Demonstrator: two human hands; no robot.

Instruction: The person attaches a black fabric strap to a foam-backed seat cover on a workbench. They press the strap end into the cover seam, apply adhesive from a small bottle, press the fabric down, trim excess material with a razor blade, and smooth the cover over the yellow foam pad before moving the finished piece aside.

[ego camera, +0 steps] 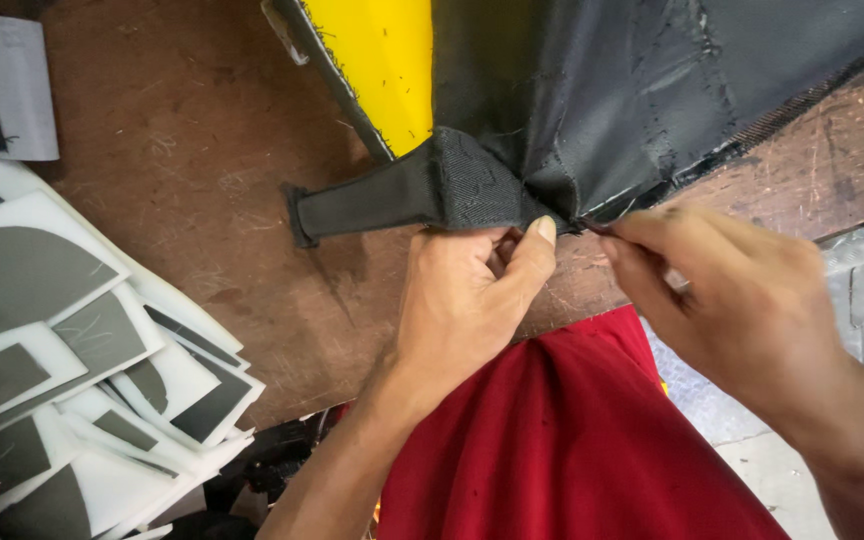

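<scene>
A: Strap lies on bench. Your left hand pinches the strap's seam end; right hand fingers are closed on a thin thread or tool at the fabric edge.

B: Risk: jerk it and the seam could tear, or your left thumb gets nicked.

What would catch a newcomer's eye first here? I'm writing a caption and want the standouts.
The bright yellow panel at top centre stands out against the black sheet on the brown table. Below it, the left hand pinches the black woven strap at its fold, while the right hand grips the sheet's edge beside it. At lower left lies a pile of white-and-grey cut pieces.
</scene>
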